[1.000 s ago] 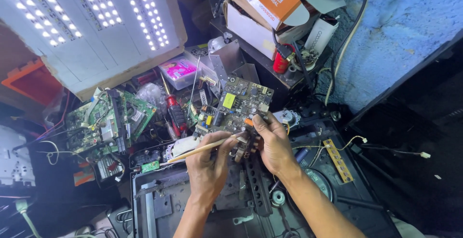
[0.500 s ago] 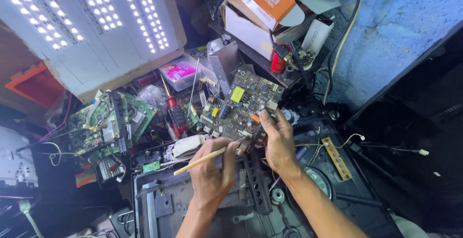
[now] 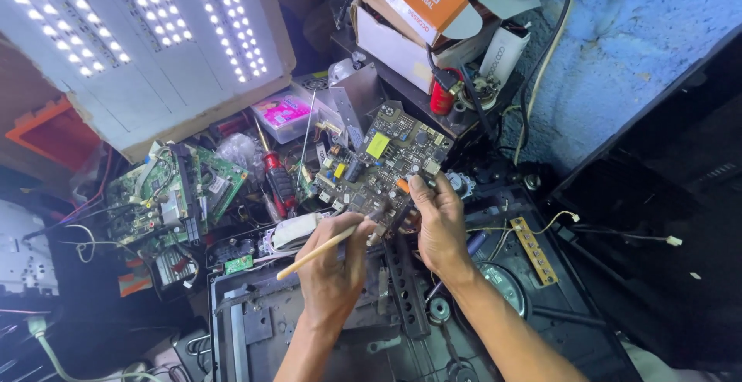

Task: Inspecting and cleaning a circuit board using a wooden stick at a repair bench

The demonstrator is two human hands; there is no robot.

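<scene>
While our right hand (image 3: 440, 231) props the dark circuit board (image 3: 384, 167) tilted above the open black chassis (image 3: 325, 328), fingers pinching its lower edge, our left hand (image 3: 334, 266) grips one wooden-handled brush (image 3: 328, 247), tip at that edge. Better light strokes, board steady. Count: one held board, one green board (image 3: 166, 192) left, one red screwdriver (image 3: 274, 172).

Cluttered electronics repair workshop: loose circuit boards (image 3: 174, 196), screwdriver (image 3: 274, 169), tangled wires (image 3: 541, 227).
</scene>
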